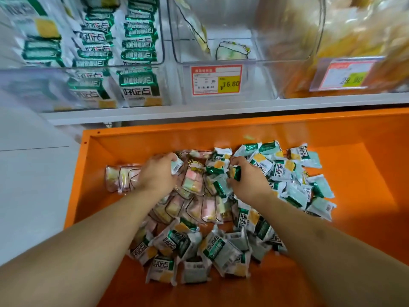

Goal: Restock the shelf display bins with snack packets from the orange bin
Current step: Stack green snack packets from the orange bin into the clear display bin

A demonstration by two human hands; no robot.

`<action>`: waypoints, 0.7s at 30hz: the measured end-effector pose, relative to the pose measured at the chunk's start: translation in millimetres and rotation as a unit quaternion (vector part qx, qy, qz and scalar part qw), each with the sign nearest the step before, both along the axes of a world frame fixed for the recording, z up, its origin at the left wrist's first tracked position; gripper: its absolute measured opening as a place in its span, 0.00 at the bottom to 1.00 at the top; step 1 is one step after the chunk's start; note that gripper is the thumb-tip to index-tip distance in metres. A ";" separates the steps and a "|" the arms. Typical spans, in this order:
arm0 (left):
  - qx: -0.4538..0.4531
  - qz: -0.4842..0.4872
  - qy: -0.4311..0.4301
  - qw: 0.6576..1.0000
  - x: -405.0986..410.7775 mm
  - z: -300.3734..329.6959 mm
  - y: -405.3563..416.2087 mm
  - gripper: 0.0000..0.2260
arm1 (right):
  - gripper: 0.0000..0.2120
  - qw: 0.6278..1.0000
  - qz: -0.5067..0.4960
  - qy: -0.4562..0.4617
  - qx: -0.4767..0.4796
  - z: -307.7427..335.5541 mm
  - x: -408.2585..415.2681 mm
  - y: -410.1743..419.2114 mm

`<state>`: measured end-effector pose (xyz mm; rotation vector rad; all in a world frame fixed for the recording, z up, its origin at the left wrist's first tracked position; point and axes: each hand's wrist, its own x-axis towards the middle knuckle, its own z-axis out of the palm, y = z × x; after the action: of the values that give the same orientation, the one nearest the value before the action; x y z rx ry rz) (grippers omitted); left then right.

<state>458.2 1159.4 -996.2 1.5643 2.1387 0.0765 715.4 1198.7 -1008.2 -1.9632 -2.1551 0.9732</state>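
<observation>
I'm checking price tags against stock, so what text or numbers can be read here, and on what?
"¥16.80": yellow patch of the red-bordered price label on the clear middle shelf bin.
"29.90", blurred: red-and-yellow price label on the clear right shelf bin.
Small print and barcode on both labels: unreadable.
Green-and-white snack packets: large Chinese characters, seen upside down and blurred; I cannot read them reliably.

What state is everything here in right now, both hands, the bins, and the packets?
Left hand: gripping packets in the pile.
Right hand: gripping green packets.
Orange bin: open, partly filled.
Left display bin: full of green packets.
Middle display bin: nearly empty.
Right display bin: stocked; blurred.
</observation>
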 end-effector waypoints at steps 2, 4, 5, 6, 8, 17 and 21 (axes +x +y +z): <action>0.011 0.005 -0.014 1.000 -1.4 11.2 -6.9 0.23 | 0.21 1.000 -0.016 0.014 0.005 10.0 -0.2 -3.8; 0.018 0.008 -0.045 0.999 -3.8 25.9 -17.3 0.23 | 0.23 0.998 -0.040 0.039 0.003 21.9 -1.9 -8.9; 0.023 0.010 -0.064 0.998 -4.9 35.5 -22.8 0.24 | 0.24 0.997 -0.053 0.054 -0.010 28.2 -3.2 -10.6; 0.029 0.015 -0.082 0.996 -6.7 46.7 -28.1 0.24 | 0.24 0.995 -0.067 0.070 -0.034 36.5 -5.3 -11.8; 0.038 0.035 -0.109 0.993 -11.7 73.0 -37.0 0.22 | 0.24 0.987 -0.072 0.109 -0.095 57.7 -11.6 -12.1; 0.060 -0.011 -0.180 0.982 -30.5 210.7 -71.9 0.29 | 0.18 0.949 0.058 0.274 -0.148 223.2 -46.9 -37.9; 0.087 -0.037 -0.238 0.967 -26.5 261.9 -95.2 0.30 | 0.17 0.933 0.080 0.323 -0.134 279.4 -39.0 -56.0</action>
<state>431.7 1064.2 -734.3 1.5298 1.7287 0.5699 676.4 1142.8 -728.8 -1.2735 -1.8749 1.7221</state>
